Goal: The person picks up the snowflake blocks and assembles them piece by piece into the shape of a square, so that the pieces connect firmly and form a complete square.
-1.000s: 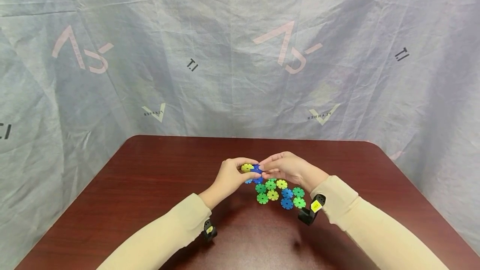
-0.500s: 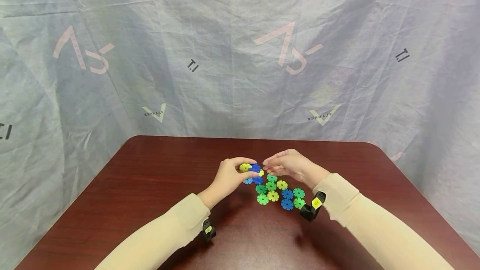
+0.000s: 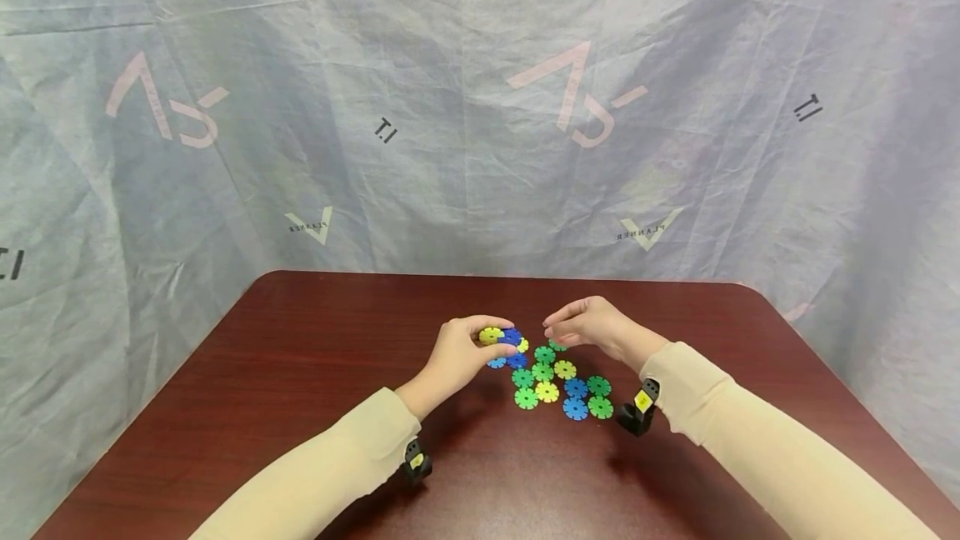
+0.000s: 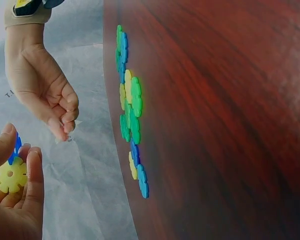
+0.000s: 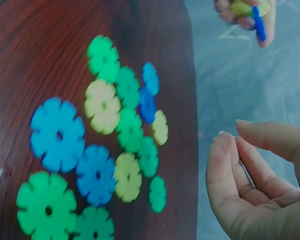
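Observation:
My left hand pinches a joined pair of notched plastic snowflake discs, raised above the table. The pair is a yellow disc and a dark blue disc; the left wrist view has the blue disc standing edge-on out of the slotted yellow disc. To the right, my right hand hovers over the far side of the loose discs with nothing in it. In the right wrist view, the right hand's thumb and fingertips are apart and loosely bent.
Several loose blue, green and yellow discs lie flat in a cluster below the hands, among them a light blue disc and a bright green disc. The dark red table ends at a grey printed cloth behind.
My right hand has drawn away from the held discs, to the right, uncovering a green disc and a small yellow one on the table. The left hand keeps its pinch almost unmoved.

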Demonstrator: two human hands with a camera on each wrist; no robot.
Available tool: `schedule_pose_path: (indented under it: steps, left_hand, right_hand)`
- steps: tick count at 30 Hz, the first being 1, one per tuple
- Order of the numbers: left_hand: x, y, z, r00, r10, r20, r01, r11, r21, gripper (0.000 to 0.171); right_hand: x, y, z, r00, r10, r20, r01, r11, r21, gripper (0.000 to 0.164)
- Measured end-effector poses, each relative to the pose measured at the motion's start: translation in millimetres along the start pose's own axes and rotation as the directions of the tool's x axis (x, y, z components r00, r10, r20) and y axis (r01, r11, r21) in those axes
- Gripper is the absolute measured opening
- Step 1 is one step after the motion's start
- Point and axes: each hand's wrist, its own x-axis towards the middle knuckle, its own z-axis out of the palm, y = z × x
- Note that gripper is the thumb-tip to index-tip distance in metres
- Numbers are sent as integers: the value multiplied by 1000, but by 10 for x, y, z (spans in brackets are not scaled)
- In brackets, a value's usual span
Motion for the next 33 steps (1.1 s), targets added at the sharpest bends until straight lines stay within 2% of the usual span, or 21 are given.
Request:
schedule_pose_path:
  steps: [6, 13, 20, 26, 33]
  left_hand:
    - [0, -14, 5, 1000, 14, -4, -14, 1000, -4, 29]
    - [5, -49, 11, 1000, -1, -17, 1, 1000, -6, 29]
    - [-19, -53, 47, 1000, -20, -10, 20, 999, -44, 29]
    - [-36, -38, 60, 1000, -20, 1, 20, 998, -63, 30]
    - [-27, -39, 51, 1000, -26, 2, 26, 997, -67, 30]
  right_hand:
    - [30, 77, -40, 998, 21, -61, -27, 996, -88, 32]
    - [146, 160, -38, 997, -20, -72, 11, 991, -131, 32]
    - [226, 275, -22, 988, -9, -154, -7, 994, -107, 30]
    - [257, 418, -30, 983, 7, -181, -26, 995, -101, 37]
    - [258, 480, -10, 980, -4, -200, -26, 989, -144, 45]
